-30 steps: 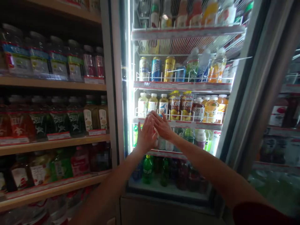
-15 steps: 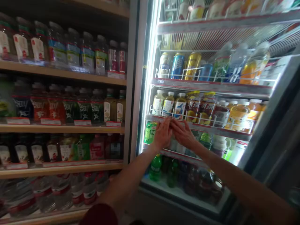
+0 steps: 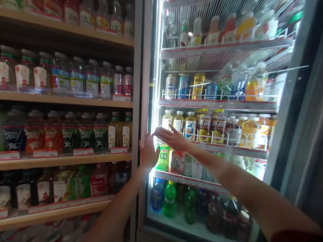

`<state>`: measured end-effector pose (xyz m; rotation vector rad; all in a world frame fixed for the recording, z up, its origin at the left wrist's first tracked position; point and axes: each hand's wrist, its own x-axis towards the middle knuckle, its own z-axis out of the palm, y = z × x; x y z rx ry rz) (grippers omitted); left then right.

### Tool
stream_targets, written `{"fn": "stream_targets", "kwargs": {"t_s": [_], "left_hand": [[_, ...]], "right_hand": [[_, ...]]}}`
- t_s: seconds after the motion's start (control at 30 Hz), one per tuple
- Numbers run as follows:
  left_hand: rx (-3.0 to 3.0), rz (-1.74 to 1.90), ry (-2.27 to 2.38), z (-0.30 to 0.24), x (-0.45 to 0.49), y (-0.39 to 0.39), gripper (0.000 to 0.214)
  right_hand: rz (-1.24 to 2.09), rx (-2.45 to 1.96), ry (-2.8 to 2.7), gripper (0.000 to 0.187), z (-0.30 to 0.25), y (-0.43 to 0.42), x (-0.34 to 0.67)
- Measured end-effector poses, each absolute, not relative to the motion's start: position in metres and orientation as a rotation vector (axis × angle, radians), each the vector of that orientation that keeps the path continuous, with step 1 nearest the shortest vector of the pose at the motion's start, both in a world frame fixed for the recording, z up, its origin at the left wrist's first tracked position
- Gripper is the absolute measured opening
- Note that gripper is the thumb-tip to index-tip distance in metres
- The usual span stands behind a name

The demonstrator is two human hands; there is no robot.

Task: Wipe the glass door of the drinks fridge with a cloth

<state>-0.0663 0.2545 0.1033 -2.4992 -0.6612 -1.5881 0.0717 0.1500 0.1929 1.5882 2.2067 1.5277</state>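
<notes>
My left hand (image 3: 148,153) is raised at the left edge of the lit drinks fridge (image 3: 145,101), fingers up and apart, nothing in it. Just to its right, my right hand (image 3: 174,138) stretches its fingers leftward across the fridge front, also holding nothing. Its fingertips are close to the left hand, and I cannot tell whether they touch the door. Behind the right hand stand pale-yellow bottles with white caps (image 3: 178,121). Below it are a green pack (image 3: 163,158) and a pink-white pack (image 3: 176,162). The left hand is slightly smeared by motion.
On the left, wooden shelves (image 3: 63,99) carry rows of bottled drinks. Higher fridge racks hold cans (image 3: 198,86) and more bottles. Dark and green bottles (image 3: 170,200) stand at the fridge bottom. A grey upright post (image 3: 137,77) divides shelves from fridge.
Both hands have moved left from the middle of the fridge front to its left edge. My fingers, close together before, are now more spread. The view has shifted upward.
</notes>
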Motion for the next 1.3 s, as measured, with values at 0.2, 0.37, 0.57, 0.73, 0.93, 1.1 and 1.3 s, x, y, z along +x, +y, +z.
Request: {"fn": "stream_targets", "kwargs": {"t_s": [0.2, 0.37, 0.57, 0.73, 0.93, 1.1, 1.3], "left_hand": [[-2.422, -1.65, -0.624, 0.111, -0.076, 0.265, 0.06], [-2.406, -1.605, -0.583, 0.12, -0.085, 0.272, 0.06], [-2.414, -1.53, -0.536, 0.138, -0.083, 0.265, 0.06], [-2.429, -1.527, -0.463, 0.144, -0.062, 0.245, 0.062], [-2.443, -1.549, -0.331, 0.149, -0.037, 0.216, 0.064], [-2.432, -1.519, -0.28, 0.149, -0.02, 0.196, 0.063], [-2.433, -1.491, -0.215, 0.142, -0.007, 0.18, 0.062]], "right_hand": [[1.691, 1.86, 2.051, 0.06, 0.223, 0.169, 0.068], [1.511, 1.505, 2.153, 0.056, 0.201, 0.168, 0.064], [1.859, 1.984, 1.941, 0.062, 0.223, 0.141, 0.088], [1.707, 1.75, 2.049, 0.056, 0.189, 0.108, 0.099], [1.846, 2.025, 1.841, 0.06, 0.204, 0.075, 0.118], [1.81, 2.037, 1.865, 0.065, 0.193, 0.058, 0.13], [1.788, 2.044, 1.842, 0.064, 0.178, 0.035, 0.137]]}}
